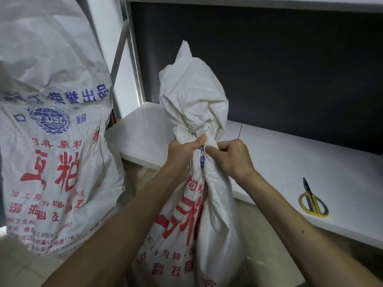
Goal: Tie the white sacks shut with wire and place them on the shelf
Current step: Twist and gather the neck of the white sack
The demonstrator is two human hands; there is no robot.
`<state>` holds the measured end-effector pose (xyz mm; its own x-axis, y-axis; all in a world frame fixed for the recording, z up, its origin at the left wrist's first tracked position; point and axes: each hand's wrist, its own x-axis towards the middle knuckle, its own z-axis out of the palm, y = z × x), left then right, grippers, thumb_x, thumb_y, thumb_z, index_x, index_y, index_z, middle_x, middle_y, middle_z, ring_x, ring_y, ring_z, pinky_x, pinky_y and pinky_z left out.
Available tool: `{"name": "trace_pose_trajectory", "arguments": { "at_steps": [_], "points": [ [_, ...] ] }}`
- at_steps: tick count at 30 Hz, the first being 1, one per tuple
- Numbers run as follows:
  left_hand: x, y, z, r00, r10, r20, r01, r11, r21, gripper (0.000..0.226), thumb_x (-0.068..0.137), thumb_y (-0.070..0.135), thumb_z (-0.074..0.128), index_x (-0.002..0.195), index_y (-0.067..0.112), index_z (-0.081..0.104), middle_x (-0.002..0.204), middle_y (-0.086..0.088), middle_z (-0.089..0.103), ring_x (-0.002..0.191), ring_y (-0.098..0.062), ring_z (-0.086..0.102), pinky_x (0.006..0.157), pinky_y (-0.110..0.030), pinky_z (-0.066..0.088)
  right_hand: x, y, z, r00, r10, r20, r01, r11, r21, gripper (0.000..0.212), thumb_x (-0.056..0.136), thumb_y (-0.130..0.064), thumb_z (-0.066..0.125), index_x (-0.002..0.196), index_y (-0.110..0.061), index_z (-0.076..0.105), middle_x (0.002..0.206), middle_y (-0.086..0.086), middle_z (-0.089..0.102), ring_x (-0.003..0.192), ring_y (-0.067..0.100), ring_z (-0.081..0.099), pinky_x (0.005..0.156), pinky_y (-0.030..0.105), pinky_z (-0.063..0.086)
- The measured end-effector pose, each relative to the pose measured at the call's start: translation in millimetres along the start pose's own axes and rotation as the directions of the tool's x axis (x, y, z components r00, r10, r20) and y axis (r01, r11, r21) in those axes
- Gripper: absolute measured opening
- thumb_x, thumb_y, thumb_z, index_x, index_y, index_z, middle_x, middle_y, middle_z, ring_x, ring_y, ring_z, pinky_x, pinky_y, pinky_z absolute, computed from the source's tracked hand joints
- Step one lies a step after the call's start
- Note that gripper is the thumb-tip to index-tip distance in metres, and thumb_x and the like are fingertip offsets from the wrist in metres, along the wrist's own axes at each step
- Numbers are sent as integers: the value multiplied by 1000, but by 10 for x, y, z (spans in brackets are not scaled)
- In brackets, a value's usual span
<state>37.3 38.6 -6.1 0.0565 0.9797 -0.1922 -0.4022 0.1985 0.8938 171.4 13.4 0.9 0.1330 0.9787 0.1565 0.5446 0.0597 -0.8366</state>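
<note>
Left hand (184, 151): curled tightly round the gathered neck of the sack (209, 224), with the thumb laid up against the cinched cloth.
Right hand (230, 156): closed on the same neck, fingers pinched into the folds, just beside the left hand.
Sack: held upright between both forearms, in front of the shelf board (290, 160); the loose top is bunched above the grip.
Second sack (51, 146): stood upright at the left, beside the shelf post (133, 59), printed in red and blue.
Scissors (314, 200): yellow-handled, laid closed on the shelf board, well apart to the right.
</note>
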Motion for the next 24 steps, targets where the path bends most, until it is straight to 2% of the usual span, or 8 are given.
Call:
{"name": "trace_pose_trajectory", "arguments": {
  "at_steps": [2,5,7,11,13,16,19,24],
  "points": [
    [3,-23,15,1000,-4,10,3,1000,14,43,76,11,82,113,-4,66,103,-20,73,93,-33,72,86,-47,58,-25,-17,10,975,-180,-133,123,926,-357,45,86,-28,63,51,-5,46,46,1,40,48,19,42,51,28,32],
    [-17,-28,54,1000,-9,18,8,999,46,41,74,13,84,109,-3,69,101,-19,74,93,-32,72,86,-48,58,-94,-59,38,885,-458,-86,247,618,-746,42,67,-9,73,44,-15,39,39,8,42,39,26,39,55,30,35],
    [-32,-29,68,1000,-9,1,9,999,51,39,72,12,85,106,-4,70,99,-19,74,92,-31,72,85,-46,59,-138,-66,105,836,-547,-47,260,469,-844,38,52,-2,77,40,-15,44,35,6,45,34,23,39,55,28,37],
    [-22,-22,38,999,2,-50,0,1000,29,44,66,10,88,104,-2,70,96,-17,75,89,-31,73,82,-45,60,-115,-12,150,767,-638,-67,299,447,-843,36,53,0,77,41,-13,46,37,7,48,34,24,43,53,28,37],
    [-24,-23,47,999,-7,-44,8,1000,11,41,68,8,86,105,-3,70,97,-18,75,89,-31,73,82,-44,59,-118,31,143,749,-658,-85,348,499,-794,44,62,-2,77,43,-15,40,37,8,46,34,25,39,53,30,39],
    [-57,19,58,999,-47,-20,47,998,-33,33,73,4,82,102,-6,69,96,-22,74,85,-34,73,79,-45,60,-69,69,67,852,-515,-96,380,733,-564,52,86,-29,69,50,-13,35,40,1,37,40,17,30,50,28,33],
    [-75,78,46,998,-68,12,68,997,-47,28,76,1,79,100,-7,68,93,-22,74,81,-33,74,70,-41,62,-23,34,-151,964,-182,195,192,981,-35,55,89,-53,59,60,-7,49,55,-4,43,54,8,38,58,24,33],
    [-96,110,35,993,-82,80,84,996,-17,35,76,1,79,108,-6,67,101,-22,73,88,-34,73,76,-43,60,27,77,-255,898,-50,437,-83,957,280,46,92,-35,64,85,10,62,83,17,63,86,16,62,98,39,50]
  ]
}}
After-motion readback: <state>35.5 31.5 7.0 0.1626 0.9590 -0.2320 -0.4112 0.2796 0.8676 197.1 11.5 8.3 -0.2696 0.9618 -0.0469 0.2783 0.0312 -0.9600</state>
